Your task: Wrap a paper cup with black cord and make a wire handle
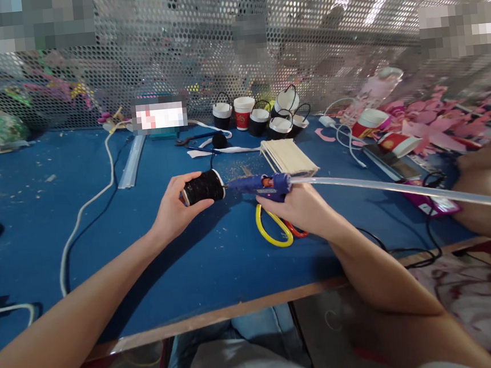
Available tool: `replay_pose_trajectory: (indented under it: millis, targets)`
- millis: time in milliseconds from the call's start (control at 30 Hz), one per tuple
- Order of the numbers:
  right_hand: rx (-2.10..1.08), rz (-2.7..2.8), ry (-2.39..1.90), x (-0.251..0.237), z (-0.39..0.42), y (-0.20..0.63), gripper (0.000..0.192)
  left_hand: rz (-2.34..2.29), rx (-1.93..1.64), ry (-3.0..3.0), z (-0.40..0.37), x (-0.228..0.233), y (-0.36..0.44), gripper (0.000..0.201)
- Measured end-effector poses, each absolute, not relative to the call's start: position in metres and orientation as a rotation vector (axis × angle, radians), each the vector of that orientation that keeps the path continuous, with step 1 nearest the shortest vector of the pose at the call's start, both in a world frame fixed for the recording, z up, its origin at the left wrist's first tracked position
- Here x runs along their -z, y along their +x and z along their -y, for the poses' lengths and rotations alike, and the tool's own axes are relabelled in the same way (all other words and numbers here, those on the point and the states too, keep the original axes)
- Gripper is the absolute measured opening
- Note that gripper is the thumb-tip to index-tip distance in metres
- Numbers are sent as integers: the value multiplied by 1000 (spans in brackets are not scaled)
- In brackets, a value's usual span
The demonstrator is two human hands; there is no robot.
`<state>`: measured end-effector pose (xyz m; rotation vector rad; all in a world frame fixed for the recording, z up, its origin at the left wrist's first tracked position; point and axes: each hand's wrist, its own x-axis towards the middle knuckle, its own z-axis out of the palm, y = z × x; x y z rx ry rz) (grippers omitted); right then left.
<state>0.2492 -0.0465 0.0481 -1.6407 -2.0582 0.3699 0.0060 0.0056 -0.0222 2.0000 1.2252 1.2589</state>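
The left hand (174, 210) has its grip closed around a paper cup wrapped in black lace (203, 187), held sideways just above the blue worktop (102, 219), rim toward the right. The right hand (301, 205) is wrapped tight on a blue glue gun (259, 184), its nozzle touching the cup's rim, with a long clear glue stick (401, 189) trailing out behind it toward the right.

The risks, as I read them — the left fingers sit close to where the nozzle meets the cup, so hot glue running along the rim could burn them; the long stick sweeps over a neighbour's forearm (484, 209) and could snag there; and the gun's cord (406, 247) loops near the worktop's edge, where a tug might jerk the nozzle off line.

Counted: one cup in hand, one gun, one stick in it. Under the right wrist lies one pair of yellow-handled scissors (273, 230). Behind stands one stack of wooden sticks (288, 156), then about six finished cups with handles (261, 119), though overlap makes that uncertain. Two red-printed cups (385, 131) lie to the right, beside pink paper shapes (429, 122) too many to count.
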Motion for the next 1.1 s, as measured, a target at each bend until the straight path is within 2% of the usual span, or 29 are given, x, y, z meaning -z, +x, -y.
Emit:
replay_pose_trajectory:
  millis: [633,1100]
  targets:
    - [-353,1987,-1538,-45,42,252,18,-1082,-1221,2435,6,13,10,49]
    - [-377,1929,-1515,-41,36,252,14,-1009,-1149,2515,11,12,12,46]
